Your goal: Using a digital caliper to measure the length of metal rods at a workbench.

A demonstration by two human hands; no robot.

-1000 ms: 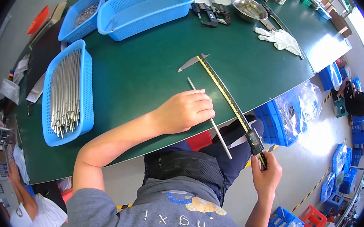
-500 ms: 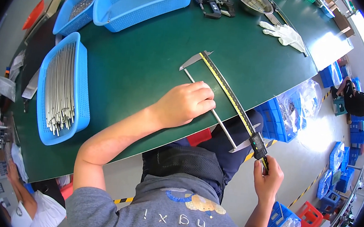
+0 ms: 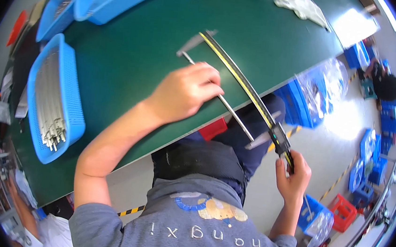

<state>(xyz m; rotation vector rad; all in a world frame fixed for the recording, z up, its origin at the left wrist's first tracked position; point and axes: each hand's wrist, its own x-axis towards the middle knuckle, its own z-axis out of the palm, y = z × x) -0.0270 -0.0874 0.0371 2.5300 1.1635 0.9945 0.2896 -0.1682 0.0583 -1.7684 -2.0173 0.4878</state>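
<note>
Since a second ago, in the head view, the thin metal rod (image 3: 236,118) and the long caliper (image 3: 240,79) have come together: the rod is now between the caliper's two jaws, while back then its ends were clear of them. Both have also slid up and to the left in the view, and the blue basket (image 3: 75,95) has slid left too, so the camera has most likely turned a bit. The left hand (image 3: 186,90) is closed around the middle of the rod, with a piece poking out on each side. The right hand (image 3: 296,178) is closed around the low end of the caliper, just below its small screen (image 3: 280,139). The two hands are well apart. The rod's far end is over the table (image 3: 128,61), and its near end sticks out past the edge, over the person's legs (image 3: 235,143). So this rod is already in place, and each end looks to touch a jaw, but the blur makes that hard to tell. The screen is too small to read. The rod is not put down yet. Lots more rods (image 3: 49,101) lie in the basket with no hand on them, and nothing shows which have had a turn.
</note>
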